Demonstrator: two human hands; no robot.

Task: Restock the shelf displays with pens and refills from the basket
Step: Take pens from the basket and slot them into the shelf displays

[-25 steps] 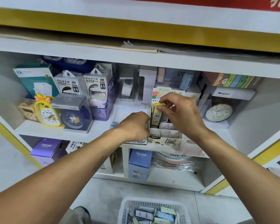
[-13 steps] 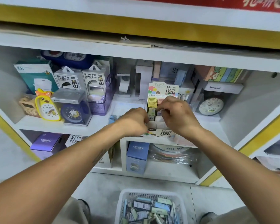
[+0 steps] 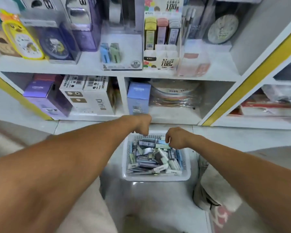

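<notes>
Both hands reach down over a white basket [image 3: 186,163] of jumbled refill packs [image 3: 151,158] on the floor below the shelves. The left hand [image 3: 139,124] is curled, empty, above the far rim. The right hand [image 3: 176,137] has fingers curled at a pale green pack [image 3: 162,145]; whether it grips it is unclear.

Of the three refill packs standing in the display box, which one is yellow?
The leftmost pack. The middle one is pink, and the right one is grey.
</notes>
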